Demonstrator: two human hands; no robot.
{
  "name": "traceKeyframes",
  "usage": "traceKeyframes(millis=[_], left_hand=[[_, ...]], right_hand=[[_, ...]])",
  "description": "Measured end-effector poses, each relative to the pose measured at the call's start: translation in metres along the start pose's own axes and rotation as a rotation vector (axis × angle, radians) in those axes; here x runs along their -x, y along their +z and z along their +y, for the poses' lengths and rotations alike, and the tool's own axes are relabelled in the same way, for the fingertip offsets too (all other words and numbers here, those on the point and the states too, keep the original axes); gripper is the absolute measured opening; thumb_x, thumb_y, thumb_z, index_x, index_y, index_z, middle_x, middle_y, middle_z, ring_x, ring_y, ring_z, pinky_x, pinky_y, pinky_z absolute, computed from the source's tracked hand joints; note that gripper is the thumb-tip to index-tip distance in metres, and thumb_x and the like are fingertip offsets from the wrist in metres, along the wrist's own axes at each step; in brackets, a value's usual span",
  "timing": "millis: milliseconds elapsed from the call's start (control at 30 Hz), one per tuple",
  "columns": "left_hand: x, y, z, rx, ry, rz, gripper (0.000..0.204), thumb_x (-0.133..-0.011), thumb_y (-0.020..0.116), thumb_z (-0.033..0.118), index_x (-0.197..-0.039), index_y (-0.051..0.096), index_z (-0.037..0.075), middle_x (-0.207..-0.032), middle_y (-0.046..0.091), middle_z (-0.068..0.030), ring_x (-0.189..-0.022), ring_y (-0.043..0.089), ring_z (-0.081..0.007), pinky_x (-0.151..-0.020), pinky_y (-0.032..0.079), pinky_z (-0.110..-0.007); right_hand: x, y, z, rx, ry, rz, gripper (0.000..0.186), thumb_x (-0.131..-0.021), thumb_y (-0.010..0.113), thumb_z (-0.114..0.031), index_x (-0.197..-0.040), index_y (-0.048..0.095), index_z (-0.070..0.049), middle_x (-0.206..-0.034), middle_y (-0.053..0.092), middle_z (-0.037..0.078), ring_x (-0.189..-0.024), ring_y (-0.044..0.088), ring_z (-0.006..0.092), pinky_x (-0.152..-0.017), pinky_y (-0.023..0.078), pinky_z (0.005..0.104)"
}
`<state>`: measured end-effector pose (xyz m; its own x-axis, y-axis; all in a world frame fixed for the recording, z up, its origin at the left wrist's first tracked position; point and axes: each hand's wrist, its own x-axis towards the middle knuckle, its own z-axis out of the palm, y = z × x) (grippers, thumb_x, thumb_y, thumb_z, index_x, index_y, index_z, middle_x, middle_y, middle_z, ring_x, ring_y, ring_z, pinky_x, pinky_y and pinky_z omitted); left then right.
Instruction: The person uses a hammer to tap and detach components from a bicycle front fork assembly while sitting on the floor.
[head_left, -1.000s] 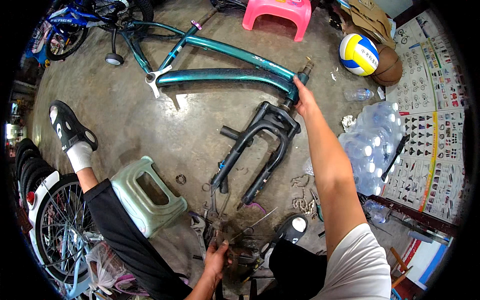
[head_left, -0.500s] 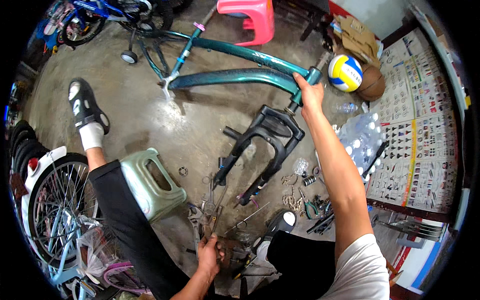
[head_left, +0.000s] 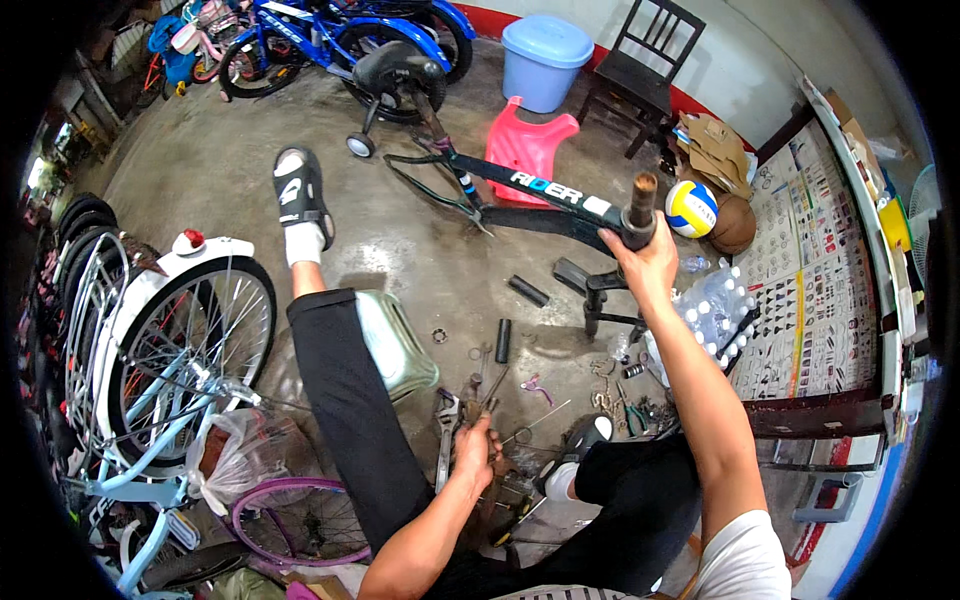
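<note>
My right hand (head_left: 648, 262) is closed around the head tube of a dark bicycle frame (head_left: 545, 190), just below its rusty steerer tube (head_left: 643, 195), which points up toward me. The frame stretches away to a black saddle (head_left: 398, 66) at the far end. Below the hand, the black fork (head_left: 598, 305) is partly hidden by my forearm. Low in the middle, my left hand (head_left: 477, 452) is closed on a thin metal tool whose shaft shows above the fingers; its exact kind is unclear. Beside that hand lies an adjustable wrench (head_left: 446, 425) among other tools.
A pale green stool (head_left: 400, 345) stands by my left leg. Black tubes (head_left: 503, 340) lie on the floor. To the right are pliers (head_left: 635, 415), bottled water (head_left: 715, 305) and a volleyball (head_left: 691, 208). A pink stool (head_left: 525, 150) is behind the frame; a white-fendered bicycle (head_left: 190, 345) stands left.
The frame has turned in my right hand: its top tube and steerer now face me, and the fork has swung underneath. The view has shifted too. My left hand stays closed by the tools.
</note>
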<state>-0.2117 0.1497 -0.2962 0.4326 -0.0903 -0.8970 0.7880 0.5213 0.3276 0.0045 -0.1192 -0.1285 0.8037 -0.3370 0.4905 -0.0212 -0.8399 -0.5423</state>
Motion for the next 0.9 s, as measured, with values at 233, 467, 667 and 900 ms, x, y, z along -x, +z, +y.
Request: traceKeyframes(millis=[233, 467, 667, 900], left_hand=[[0.006, -0.022, 0.004, -0.046, 0.017, -0.001, 0.019, -0.097, 0.062, 0.030, -0.098, 0.056, 0.012, -0.071, 0.054, -0.0008, -0.056, 0.052, -0.0141, -0.046, 0.038, -0.032], [0.007, -0.015, 0.007, -0.026, 0.060, 0.014, 0.021, -0.098, 0.060, 0.032, -0.093, 0.056, 0.012, -0.072, 0.055, -0.0007, -0.055, 0.051, -0.0135, -0.046, 0.038, -0.033], [0.018, 0.005, 0.009, -0.125, 0.177, -0.061, 0.022, -0.097, 0.061, 0.030, -0.101, 0.052, 0.009, -0.073, 0.054, -0.0012, -0.051, 0.051, -0.0131, -0.042, 0.037, -0.031], [0.034, 0.011, 0.004, -0.314, 0.333, -0.190, 0.022, -0.099, 0.060, 0.029, -0.090, 0.052, 0.010, -0.070, 0.053, -0.0001, -0.050, 0.052, -0.0128, -0.044, 0.037, -0.031]], right_hand=[[0.036, -0.015, -0.031, -0.011, 0.106, -0.048, 0.051, -0.071, 0.086, -0.040, -0.099, 0.058, -0.006, -0.092, 0.068, 0.014, -0.091, 0.065, 0.0382, -0.078, 0.050, 0.0455], [0.062, -0.019, -0.066, -0.094, 0.192, -0.054, 0.053, -0.073, 0.085, -0.038, -0.108, 0.060, -0.006, -0.098, 0.071, 0.015, -0.093, 0.069, 0.0321, -0.082, 0.051, 0.0417], [0.070, -0.035, -0.030, -0.100, 0.206, -0.322, 0.056, -0.074, 0.084, -0.036, -0.114, 0.057, -0.008, -0.105, 0.071, 0.016, -0.102, 0.068, 0.0333, -0.088, 0.050, 0.0428], [0.056, -0.046, 0.001, -0.177, 0.374, -0.505, 0.073, -0.075, 0.086, -0.031, -0.129, 0.050, 0.000, -0.095, 0.064, 0.008, -0.085, 0.060, 0.0168, -0.079, 0.050, 0.0320]])
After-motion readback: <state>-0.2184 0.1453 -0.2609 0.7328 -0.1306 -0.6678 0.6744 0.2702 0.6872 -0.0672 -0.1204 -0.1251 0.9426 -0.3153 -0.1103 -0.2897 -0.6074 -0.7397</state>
